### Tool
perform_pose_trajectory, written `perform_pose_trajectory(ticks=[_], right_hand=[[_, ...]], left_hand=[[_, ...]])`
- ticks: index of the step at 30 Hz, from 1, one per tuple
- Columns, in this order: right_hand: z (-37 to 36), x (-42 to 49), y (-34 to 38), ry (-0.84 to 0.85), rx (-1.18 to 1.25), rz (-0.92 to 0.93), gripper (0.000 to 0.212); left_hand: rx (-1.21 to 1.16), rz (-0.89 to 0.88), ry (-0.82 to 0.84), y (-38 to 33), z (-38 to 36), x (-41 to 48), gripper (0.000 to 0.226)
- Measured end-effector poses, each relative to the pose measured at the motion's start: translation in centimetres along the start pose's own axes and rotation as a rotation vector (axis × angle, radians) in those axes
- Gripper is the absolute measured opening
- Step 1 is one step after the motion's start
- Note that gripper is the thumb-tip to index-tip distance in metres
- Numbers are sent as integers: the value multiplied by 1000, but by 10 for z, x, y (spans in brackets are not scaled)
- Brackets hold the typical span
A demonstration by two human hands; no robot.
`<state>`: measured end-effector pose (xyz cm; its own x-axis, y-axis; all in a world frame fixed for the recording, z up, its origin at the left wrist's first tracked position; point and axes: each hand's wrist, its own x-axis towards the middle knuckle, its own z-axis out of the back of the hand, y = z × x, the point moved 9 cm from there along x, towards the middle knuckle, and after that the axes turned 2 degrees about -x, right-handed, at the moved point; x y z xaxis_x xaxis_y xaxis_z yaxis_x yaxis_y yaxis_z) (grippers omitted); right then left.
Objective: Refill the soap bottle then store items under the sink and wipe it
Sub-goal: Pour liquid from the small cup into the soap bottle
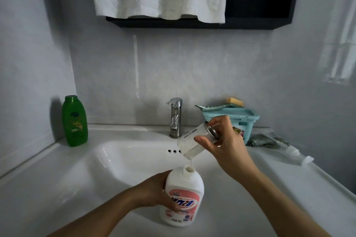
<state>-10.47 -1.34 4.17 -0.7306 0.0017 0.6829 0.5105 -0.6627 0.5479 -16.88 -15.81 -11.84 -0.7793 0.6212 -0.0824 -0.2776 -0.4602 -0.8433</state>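
Note:
My left hand [156,190] grips a white soap bottle [183,196] with a pink label, held upright over the front of the sink [119,161], its neck uncapped. My right hand [225,144] holds a clear container [192,140] tilted mouth-down just above that neck. A thin thread of pale liquid runs from the container's lip into the bottle's opening. A white pump head [294,153] lies on the counter at the right.
A green bottle [74,121] stands at the back left corner. The steel tap [175,117] rises behind the basin. A teal basket [238,123] with a brush [227,104] on top sits at the back right, a grey-green cloth [264,141] beside it.

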Motion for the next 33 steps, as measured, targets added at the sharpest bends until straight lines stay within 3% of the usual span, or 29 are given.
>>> perform_pose_trajectory(ticks=[33], right_hand=[[1,-1,3,-3,-3,2,44]], left_hand=[[-2,5,9,2,0,2,69]])
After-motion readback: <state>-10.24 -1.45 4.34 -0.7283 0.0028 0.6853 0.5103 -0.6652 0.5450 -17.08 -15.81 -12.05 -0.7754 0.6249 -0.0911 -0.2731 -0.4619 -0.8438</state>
